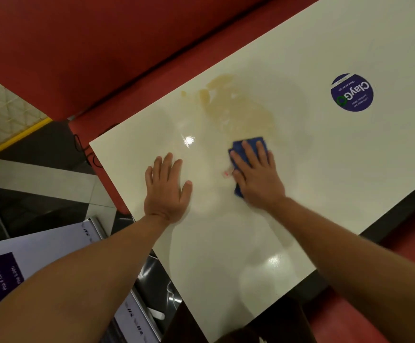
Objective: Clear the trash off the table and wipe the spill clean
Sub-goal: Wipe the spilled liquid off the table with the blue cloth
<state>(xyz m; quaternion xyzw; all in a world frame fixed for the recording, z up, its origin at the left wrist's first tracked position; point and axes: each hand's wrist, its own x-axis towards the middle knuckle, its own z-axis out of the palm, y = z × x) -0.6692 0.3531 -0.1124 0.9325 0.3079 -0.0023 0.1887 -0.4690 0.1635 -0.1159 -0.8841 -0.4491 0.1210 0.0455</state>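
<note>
Both hands lying flat on the white worktop (325, 169).
Left hand (168, 189) is resting palm-down, grip wide; right hand (257, 179), fingers straight, is pressing the blue cloth (248, 147) just below the brownish spill (236, 100); round sticker (351, 92) reading "ClayGo".

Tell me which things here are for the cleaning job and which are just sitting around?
For the job:
- folded blue cloth, pressed flat under the right hand
- yellowish-brown smeared spill, beyond the cloth
- glossy white table
- left hand, flat on the table

Just there:
- round dark-blue sticker on the table
- red padded bench seat
- white and purple printed sign
</note>
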